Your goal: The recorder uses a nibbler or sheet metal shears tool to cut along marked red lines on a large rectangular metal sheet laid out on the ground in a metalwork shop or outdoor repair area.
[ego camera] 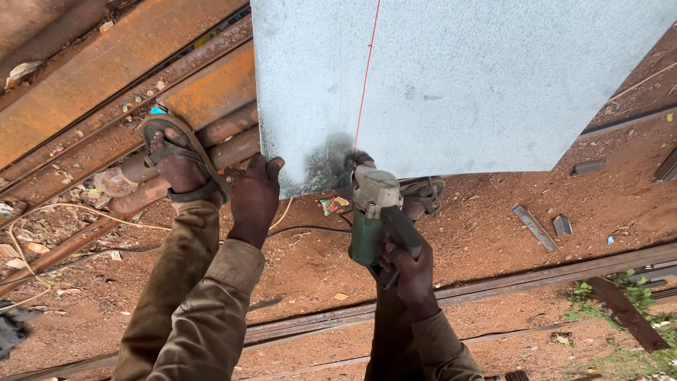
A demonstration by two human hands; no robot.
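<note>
A large grey metal sheet fills the upper middle, with a thin red line running down it toward its near edge. My left hand grips the sheet's near left corner. My right hand is closed on the handle of a green angle grinder, whose head sits at the sheet's edge where the red line ends. A dark sooty patch marks the sheet there. My left foot, in a sandal, rests on rusty pipes; the right foot is partly hidden behind the grinder.
Rusty steel beams and pipes lie at the left. A black cable runs over the red dirt. Long steel bars cross the foreground. Small metal offcuts lie at the right, with grass at the lower right.
</note>
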